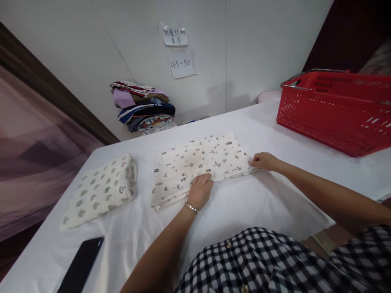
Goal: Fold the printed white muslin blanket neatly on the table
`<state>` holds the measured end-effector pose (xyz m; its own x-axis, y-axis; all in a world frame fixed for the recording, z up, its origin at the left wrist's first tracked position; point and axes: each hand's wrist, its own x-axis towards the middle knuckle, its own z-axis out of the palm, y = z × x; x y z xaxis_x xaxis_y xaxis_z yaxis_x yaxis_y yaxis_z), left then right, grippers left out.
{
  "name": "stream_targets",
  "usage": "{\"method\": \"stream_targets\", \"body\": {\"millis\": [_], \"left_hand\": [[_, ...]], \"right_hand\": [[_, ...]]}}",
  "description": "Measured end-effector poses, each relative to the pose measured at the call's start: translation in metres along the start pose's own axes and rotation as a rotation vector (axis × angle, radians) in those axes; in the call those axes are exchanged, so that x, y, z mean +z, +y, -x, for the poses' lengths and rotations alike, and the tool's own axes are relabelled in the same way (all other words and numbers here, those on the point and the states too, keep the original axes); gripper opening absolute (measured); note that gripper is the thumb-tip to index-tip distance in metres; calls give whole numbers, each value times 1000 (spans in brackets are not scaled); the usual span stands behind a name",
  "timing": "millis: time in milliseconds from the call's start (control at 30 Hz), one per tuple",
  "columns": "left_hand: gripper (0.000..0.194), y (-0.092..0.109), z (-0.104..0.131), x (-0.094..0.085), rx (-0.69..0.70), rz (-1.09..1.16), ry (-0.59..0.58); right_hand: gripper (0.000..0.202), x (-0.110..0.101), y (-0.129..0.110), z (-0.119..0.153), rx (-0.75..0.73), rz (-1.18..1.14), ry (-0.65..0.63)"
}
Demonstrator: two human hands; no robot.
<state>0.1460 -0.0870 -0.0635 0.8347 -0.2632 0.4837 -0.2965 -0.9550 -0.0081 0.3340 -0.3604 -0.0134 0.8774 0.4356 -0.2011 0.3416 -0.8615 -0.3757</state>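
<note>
A white cloth with small palm and animal prints (195, 160) lies folded into a long rectangle on the white-covered table. My left hand (200, 190), with a bracelet at the wrist, rests on its near edge, fingers spread slightly and lying flat. At the cloth's right near corner, my right hand (264, 161) pinches the fabric between thumb and fingers. Left of it sits another folded white cloth with grey-green prints (102, 189), which neither hand touches.
A black phone (81, 266) lies at the near left of the table (244, 203). The red basket (332, 114) stands at the back right. Behind the table's far edge is a stack of folded fabrics (145, 108), below paper signs (182, 64) on the wall.
</note>
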Motion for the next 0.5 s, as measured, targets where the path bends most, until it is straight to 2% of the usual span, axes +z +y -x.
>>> {"method": "stream_targets", "body": {"millis": [133,300,500], "left_hand": [[18,0,0,1,0,17,17],[17,0,1,1,-34,67,-2],[15,0,2,3,-41,76,5]], "right_hand": [[30,-2,-4,1,-1,-75,48],[48,-1,4,9,53,-178,-93],[47,-1,16,18,151,-389,-209]]}}
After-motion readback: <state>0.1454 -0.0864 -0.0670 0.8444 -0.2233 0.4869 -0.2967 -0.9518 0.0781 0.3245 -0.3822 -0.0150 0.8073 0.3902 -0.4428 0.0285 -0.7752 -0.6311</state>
